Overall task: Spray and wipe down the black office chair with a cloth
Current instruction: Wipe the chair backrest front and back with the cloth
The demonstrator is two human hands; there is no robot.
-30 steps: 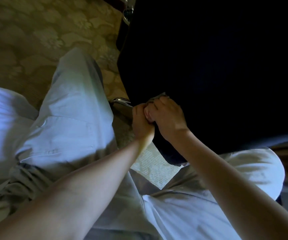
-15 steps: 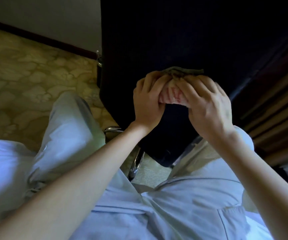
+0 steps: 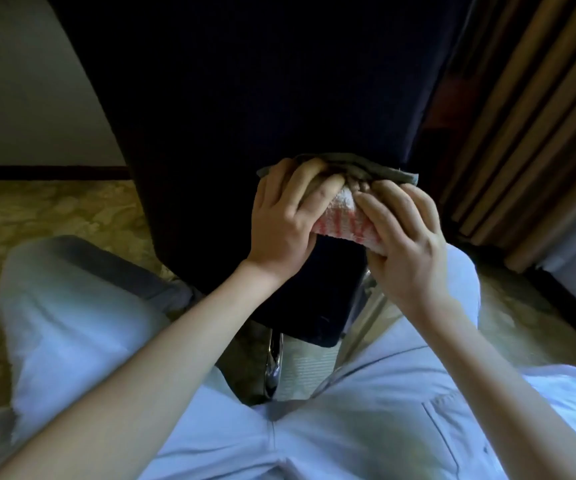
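Patterned yellowish carpet (image 3: 54, 209) runs back to a pale wall (image 3: 20, 98) with a dark skirting strip, and long brown curtains (image 3: 521, 133) hang on the right; between them stands the black office chair (image 3: 262, 98), its dark back filling the middle of the view and its chrome base (image 3: 274, 362) glinting low down between the person's knees in pale trousers (image 3: 89, 323); the cloth (image 3: 342, 220) is bunched against the lower part of the chair back, white with red stripes where it shows between the hands and grey-green where it spills out above them; the left hand (image 3: 279, 220) grips it from the left, fingers (image 3: 324, 194) curled over the top of the bundle; the right hand (image 3: 407, 247) grips it from the right, fingers (image 3: 376, 209) bent over the striped part, fingertips of both hands almost meeting at the middle; both bare forearms reach up from the bottom of the view; whether the cloth is folded or merely wadded I cannot tell.
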